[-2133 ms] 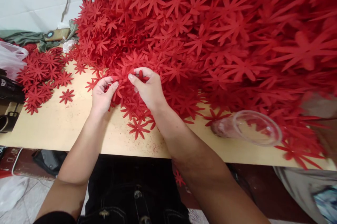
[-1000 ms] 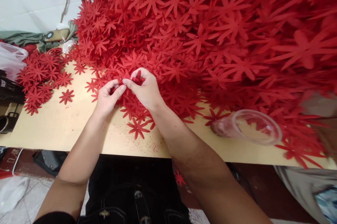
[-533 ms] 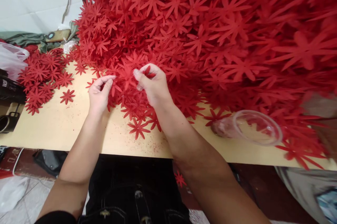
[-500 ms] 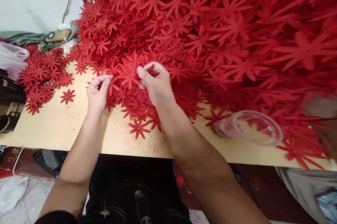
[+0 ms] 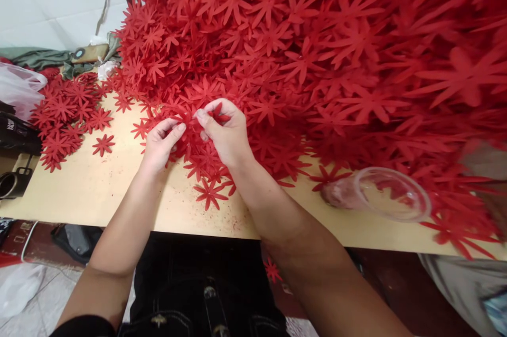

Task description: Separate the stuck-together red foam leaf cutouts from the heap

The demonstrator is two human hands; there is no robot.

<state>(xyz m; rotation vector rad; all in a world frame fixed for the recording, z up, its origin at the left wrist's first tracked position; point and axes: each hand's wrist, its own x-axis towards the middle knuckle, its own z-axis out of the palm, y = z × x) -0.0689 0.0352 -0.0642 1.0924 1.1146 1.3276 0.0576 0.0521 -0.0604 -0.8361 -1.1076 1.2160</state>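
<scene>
My left hand point(image 5: 161, 142) is closed in a pinch, thumb against fingers, at the near edge of a big heap of red flower cutouts point(image 5: 273, 36). A red flower cutout point(image 5: 186, 117) with several narrow petals is held between its fingertips and those of my right hand point(image 5: 229, 128). The right hand pinches too, its thumb and index tip close to the left fingertips. Red petals point(image 5: 218, 112) show inside the curl of the right fingers. Just below the hands, more loose cutouts point(image 5: 210, 193) lie on the table.
The pale table point(image 5: 99, 194) carries a smaller pile of red cutouts point(image 5: 63, 107) at left, beside a plastic bag point(image 5: 19, 86) and a dark mug point(image 5: 16, 183). A clear plastic cup point(image 5: 392, 194) lies tipped at right. One cutout point(image 5: 272, 270) is below the table edge.
My left hand has moved right and my right hand slightly left, so their fingertips are now nearly together. The cutout near the right fingertips is now between both hands.
</scene>
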